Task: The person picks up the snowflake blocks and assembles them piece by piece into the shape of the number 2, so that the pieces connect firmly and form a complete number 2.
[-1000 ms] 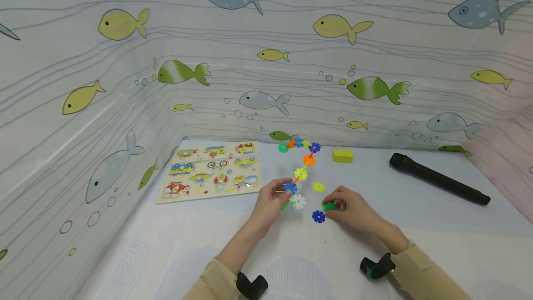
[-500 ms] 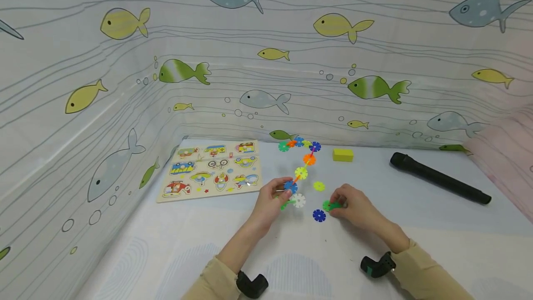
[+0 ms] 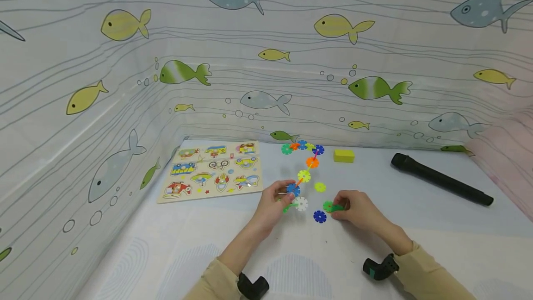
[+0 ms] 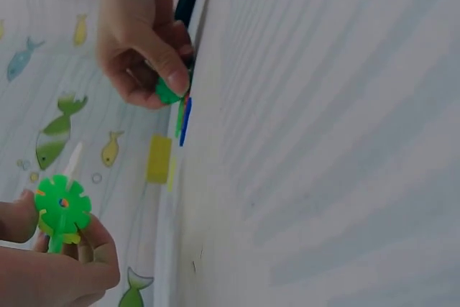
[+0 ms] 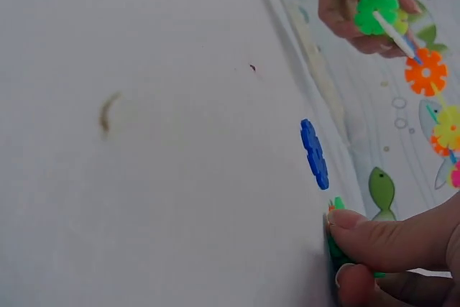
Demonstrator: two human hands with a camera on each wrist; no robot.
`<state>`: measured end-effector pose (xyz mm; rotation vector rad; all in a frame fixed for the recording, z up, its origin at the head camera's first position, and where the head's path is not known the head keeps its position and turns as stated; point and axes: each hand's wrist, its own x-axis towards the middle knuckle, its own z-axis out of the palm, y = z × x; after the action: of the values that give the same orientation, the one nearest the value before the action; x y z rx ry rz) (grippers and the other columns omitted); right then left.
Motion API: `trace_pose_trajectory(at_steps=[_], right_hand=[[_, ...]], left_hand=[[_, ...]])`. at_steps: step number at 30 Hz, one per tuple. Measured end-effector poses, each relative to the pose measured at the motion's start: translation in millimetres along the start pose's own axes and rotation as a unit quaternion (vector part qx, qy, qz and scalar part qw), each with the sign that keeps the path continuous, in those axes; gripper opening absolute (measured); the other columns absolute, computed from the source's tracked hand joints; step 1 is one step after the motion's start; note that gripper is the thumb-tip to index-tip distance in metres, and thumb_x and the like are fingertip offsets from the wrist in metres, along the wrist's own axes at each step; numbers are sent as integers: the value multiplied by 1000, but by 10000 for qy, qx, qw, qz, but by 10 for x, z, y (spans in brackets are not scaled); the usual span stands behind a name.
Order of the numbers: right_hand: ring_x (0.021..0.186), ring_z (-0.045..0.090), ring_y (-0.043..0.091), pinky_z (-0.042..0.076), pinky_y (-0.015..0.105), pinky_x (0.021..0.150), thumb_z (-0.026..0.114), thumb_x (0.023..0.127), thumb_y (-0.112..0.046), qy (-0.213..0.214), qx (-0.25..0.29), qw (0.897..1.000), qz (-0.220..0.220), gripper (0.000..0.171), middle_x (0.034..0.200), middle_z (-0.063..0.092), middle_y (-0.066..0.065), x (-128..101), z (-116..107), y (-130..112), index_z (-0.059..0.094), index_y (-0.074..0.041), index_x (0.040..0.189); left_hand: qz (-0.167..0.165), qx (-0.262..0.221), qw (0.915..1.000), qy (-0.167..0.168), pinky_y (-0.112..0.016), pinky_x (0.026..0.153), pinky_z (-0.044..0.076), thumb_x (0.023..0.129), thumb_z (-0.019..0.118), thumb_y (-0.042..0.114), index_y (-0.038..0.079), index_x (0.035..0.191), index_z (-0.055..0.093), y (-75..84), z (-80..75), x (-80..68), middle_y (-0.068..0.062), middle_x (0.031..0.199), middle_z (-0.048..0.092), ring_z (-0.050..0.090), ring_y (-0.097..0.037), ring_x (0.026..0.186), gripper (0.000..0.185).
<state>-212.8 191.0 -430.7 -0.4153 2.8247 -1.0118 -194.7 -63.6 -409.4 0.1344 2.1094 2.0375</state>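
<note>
Left hand point(image 3: 272, 203) pinches our snowflake chain point(image 3: 304, 170) at its near end, right hand point(image 3: 358, 209) grips green disc point(image 3: 331, 206) on table point(image 3: 208, 244) | left wrist: green end-piece point(image 4: 63, 205) between fingers | right wrist: fingertips clamp, probably, that disc beside blue disc point(image 5: 314, 153).

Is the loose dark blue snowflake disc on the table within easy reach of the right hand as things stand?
Probably yes. The dark blue disc lies flat on the table right beside the right hand, with nothing between them. But that hand already pinches a green disc, so its fingers are occupied.
</note>
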Motion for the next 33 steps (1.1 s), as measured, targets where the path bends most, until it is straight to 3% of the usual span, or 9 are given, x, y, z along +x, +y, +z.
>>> trace_pose_trajectory(at_steps=[4, 8, 16, 25, 33], right_hand=[[67, 52, 15, 45, 23, 57, 83, 81, -14, 116, 226, 9996, 75, 18, 76, 60, -2, -16, 13, -39, 69, -10, 92], [58, 57, 15, 51, 24, 53, 81, 83, -13, 212, 864, 9960, 83, 20, 72, 62, 1, -55, 17, -137, 70, -7, 100], [70, 71, 17, 61, 27, 68, 69, 92, -2, 86, 1901, 9810, -387, 24, 87, 73, 9, -111, 22, -281, 66, 4, 115], [74, 72, 19, 61, 28, 67, 68, 94, -4, -26, 2044, 9778, -460, 13, 87, 73, 13, -113, 55, -319, 65, 4, 103], [72, 72, 20, 61, 28, 65, 66, 95, -8, -163, 2176, 9721, -865, 11, 85, 73, 13, -126, 80, -319, 64, 2, 100]], left_hand=[[4, 23, 10000, -51, -32, 95, 54, 101, 54, 4, 6, 138, 55, 5, 8, -15, -13, 129, 56, 56, -21, 112, 37], [32, 79, 9999, -146, -34, 95, 54, 101, 55, 6, 8, 138, 55, 17, 16, -30, -12, 128, 57, 56, -21, 112, 37], [160, 82, 9995, -247, -39, 96, 53, 102, 55, 7, 6, 138, 55, 23, 26, -30, -13, 127, 57, 56, -20, 111, 36], [137, 93, 9996, -242, -39, 96, 53, 102, 55, 8, 6, 139, 54, 36, 27, -49, -12, 128, 56, 55, -21, 112, 37], [97, -96, 9996, -258, -35, 94, 56, 102, 54, 7, 6, 140, 53, 41, 29, -51, -14, 129, 55, 55, -21, 111, 37]])
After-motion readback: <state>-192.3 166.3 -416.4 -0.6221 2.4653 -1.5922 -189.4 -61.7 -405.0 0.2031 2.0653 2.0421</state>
